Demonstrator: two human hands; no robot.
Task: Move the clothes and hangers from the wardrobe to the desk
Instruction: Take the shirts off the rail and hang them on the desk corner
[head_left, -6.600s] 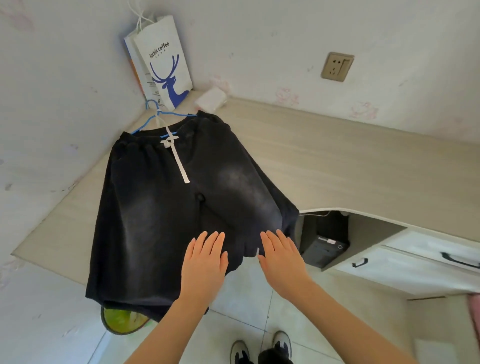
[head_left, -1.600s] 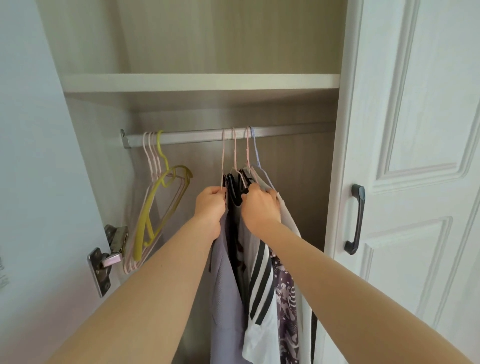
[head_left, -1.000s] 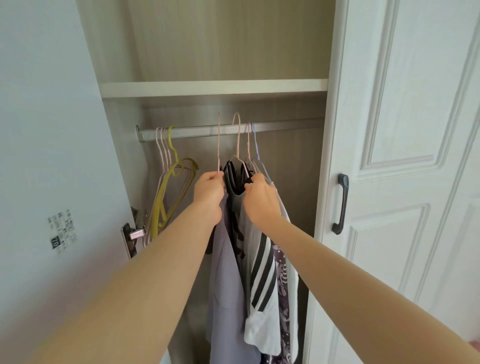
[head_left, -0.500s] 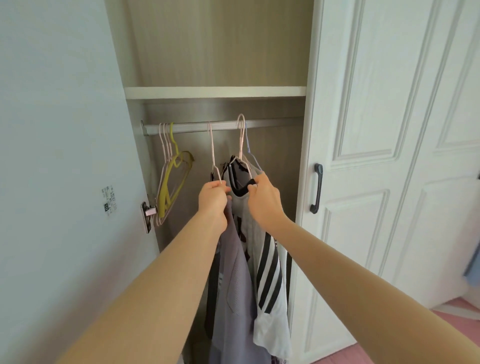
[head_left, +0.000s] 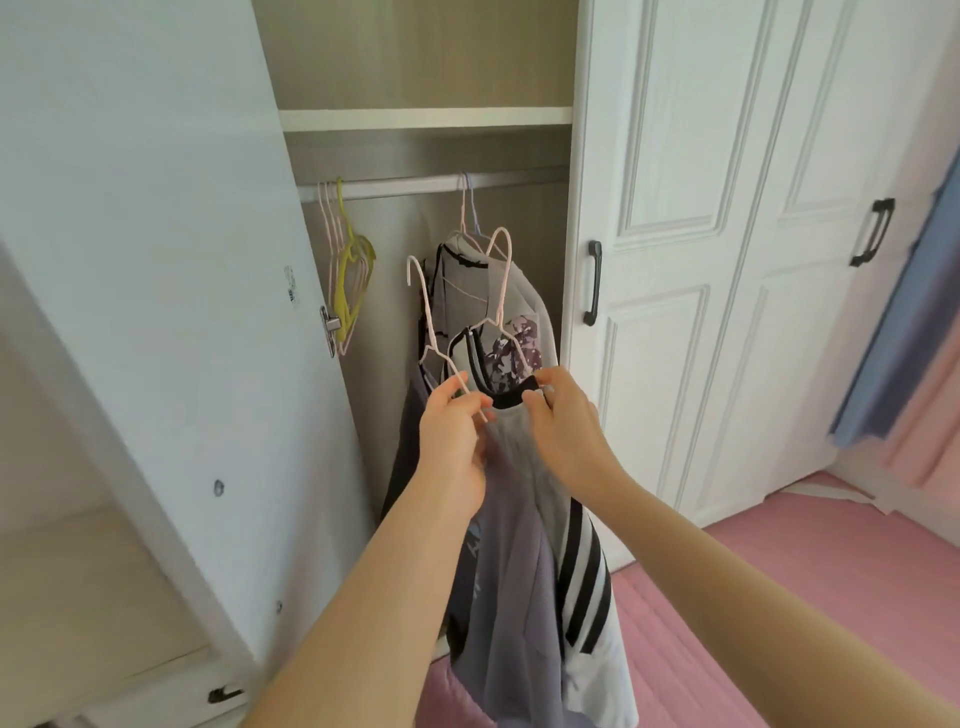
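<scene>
Below the rail (head_left: 415, 186) of the open wardrobe (head_left: 426, 52), and now clear of it: two pale pink wire hangers with their garments, which half a second ago hung with hooks at or just under the rail. Left hand (head_left: 453, 436), closed on the shoulder wire of the first pink hanger (head_left: 427, 317); its hook stands free in the air below the rail; from it hangs the lilac top (head_left: 511, 566). Right hand (head_left: 563, 423), closed by pinch on the black collar band of the grey striped shirt (head_left: 582, 571), which rides the second pink hanger (head_left: 500, 283), hook likewise off the rail. Both garments are held side by side, touching, in front of the wardrobe opening and lower than the rail. Remaining on the rail: one pink and one bluish hook toward its right end, carrying the grey garment with dark trim (head_left: 462, 291) and a patterned purple piece (head_left: 511, 353) behind the held pair; at the rail's left end, a cluster of bare hangers (head_left: 349, 275), pink and yellow. Meaning for the task: the lift-off for this pair appears done and the carry to the desk comes next; the desk is not in view. At least one more trip to the rail seems needed.
</scene>
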